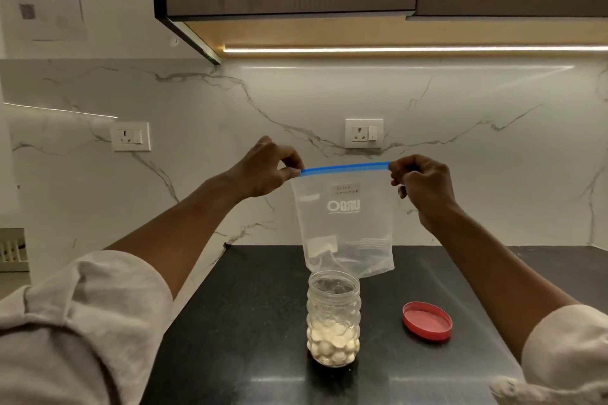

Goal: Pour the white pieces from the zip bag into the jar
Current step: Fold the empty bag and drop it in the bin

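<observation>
Head view: you stand at a dark, speckled bench (250,322) set against a white marble-veined wall, with brown ribbed cabinets overhead and a strip light glowing beneath them. Your left hand (266,168) pinches one end of the zip bag's blue seal, and your right hand (421,184) pinches the other, stretching the zip bag (345,223) upright in the air above the bench. The bag looks clear and empty, with white lettering and a small handwritten label. Just below its bottom edge stands the open jar (333,322), a bumpy clear container with the white pieces (332,344) filling its lower part. A red lid (427,320) lies on the bench to the right of the jar, apart from it. Two wall sockets sit on the backsplash, and printed sheets hang at upper left.
</observation>
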`<state>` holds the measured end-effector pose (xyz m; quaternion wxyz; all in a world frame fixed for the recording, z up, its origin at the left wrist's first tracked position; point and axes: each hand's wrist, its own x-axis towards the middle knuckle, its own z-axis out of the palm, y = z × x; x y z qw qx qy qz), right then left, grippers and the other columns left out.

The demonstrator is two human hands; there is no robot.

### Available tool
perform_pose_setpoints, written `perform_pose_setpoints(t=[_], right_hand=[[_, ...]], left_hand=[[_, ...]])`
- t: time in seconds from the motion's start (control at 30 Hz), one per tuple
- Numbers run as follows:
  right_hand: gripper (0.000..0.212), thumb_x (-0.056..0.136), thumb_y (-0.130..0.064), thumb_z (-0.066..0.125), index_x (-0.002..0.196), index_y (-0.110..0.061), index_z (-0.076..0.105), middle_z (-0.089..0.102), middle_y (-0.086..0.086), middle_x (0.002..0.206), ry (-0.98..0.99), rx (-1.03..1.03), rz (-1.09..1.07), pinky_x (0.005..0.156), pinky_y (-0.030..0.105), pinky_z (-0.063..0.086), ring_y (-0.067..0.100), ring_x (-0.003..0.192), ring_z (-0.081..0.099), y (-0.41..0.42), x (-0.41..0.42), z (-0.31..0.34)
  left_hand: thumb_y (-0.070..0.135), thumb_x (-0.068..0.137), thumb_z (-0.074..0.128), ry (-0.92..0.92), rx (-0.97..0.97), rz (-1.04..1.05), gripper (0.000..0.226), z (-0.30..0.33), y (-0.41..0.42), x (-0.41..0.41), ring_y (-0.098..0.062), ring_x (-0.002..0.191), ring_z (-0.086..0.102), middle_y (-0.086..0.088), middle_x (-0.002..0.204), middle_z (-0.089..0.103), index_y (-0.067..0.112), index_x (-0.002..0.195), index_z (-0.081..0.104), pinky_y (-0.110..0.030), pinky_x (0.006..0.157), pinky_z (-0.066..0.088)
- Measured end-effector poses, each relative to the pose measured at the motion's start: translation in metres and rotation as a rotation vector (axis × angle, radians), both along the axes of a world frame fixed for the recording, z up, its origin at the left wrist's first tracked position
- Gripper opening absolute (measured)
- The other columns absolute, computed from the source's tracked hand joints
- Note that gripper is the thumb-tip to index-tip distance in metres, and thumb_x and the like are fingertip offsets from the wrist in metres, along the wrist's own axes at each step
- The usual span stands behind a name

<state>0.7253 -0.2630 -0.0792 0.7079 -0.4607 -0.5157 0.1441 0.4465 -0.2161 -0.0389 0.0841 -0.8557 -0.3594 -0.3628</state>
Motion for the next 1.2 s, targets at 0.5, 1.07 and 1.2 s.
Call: perform_pose_setpoints(t=[0.5,1.07,1.2], right_hand=[[0.011,0.093,-0.034,0.061,0.095,-0.025,0.067,0.065,-0.015,0.077,0.047,-0.007,0.167,0.054,0.017,0.044,0.002,0.066,0.054,0.002,-0.011,0.007],[0.025,0.096,-0.009,0.057,0.109,-0.024,0.071,0.072,0.009,0.090,-0.065,-0.134,0.485,0.061,0.032,0.058,0.022,0.073,0.071,0.009,-0.019,-0.039],[0.034,0.093,0.009,0.049,0.092,-0.016,0.072,0.071,0.004,0.091,0.051,-0.132,0.470,0.054,0.028,0.058,0.020,0.069,0.070,0.009,-0.029,-0.044]], left_hand=[[0.017,0.093,0.065,-0.718,-0.424,-0.260,0.007,-0.058,0.010,-0.001,-0.012,0.078,0.070,0.004,0.088,0.076,0.019,0.094,0.071,-0.026,0.069,0.053],[0.009,0.096,0.059,-0.716,-0.245,-0.197,0.019,-0.054,0.008,-0.005,-0.006,0.072,0.069,0.003,0.081,0.073,0.027,0.095,0.065,-0.018,0.055,0.055],[0.007,0.097,0.056,-0.725,-0.321,-0.258,0.020,-0.060,0.008,-0.009,-0.016,0.083,0.068,0.001,0.090,0.070,0.025,0.096,0.063,-0.026,0.062,0.059]])
